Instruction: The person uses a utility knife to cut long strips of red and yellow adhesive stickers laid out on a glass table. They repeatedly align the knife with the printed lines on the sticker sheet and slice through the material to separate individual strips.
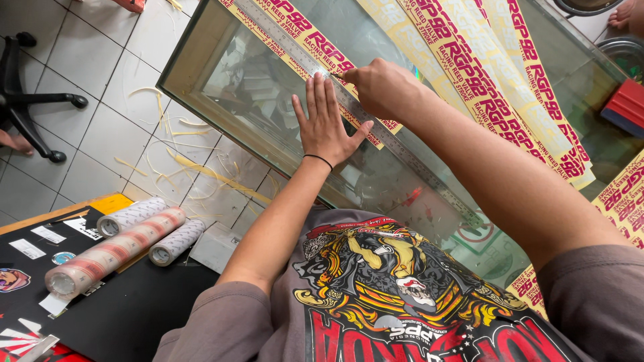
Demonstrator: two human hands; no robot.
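Observation:
My left hand lies flat with fingers spread on a long metal ruler that runs diagonally across a glass tabletop. My right hand is closed just beyond the ruler's far edge, pressing what seems to be a small cutting tool, mostly hidden, against it. Under the ruler lies a yellow sticker strip with red lettering. More such strips lie side by side to the right.
Three rolls of film rest on a black board at lower left, with small stickers beside them. Thin yellow offcuts litter the tiled floor. An office chair base stands at far left. A red box is at right.

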